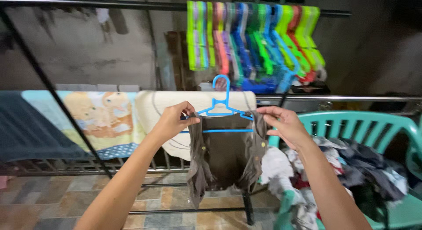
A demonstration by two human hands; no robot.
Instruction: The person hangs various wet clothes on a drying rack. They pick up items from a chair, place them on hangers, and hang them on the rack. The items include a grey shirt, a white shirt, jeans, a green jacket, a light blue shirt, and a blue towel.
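A small dark brown button-front shirt point(226, 157) is draped on a bright blue plastic hanger point(223, 108), its open front panels hanging down limp and creased. The hanger is held upright in mid-air, hook uppermost, its shoulders tucked inside the shirt's neck opening, with its horizontal bar visible across the chest.

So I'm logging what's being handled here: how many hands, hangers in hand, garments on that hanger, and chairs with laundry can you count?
Hands: 2, the left hand and the right hand
Blue hanger held between them: 1
Brown garment on that hanger: 1
Green plastic chair piled with clothes: 1
Total: 5
The bunch of coloured hangers on the upper rail overlaps too much to count.
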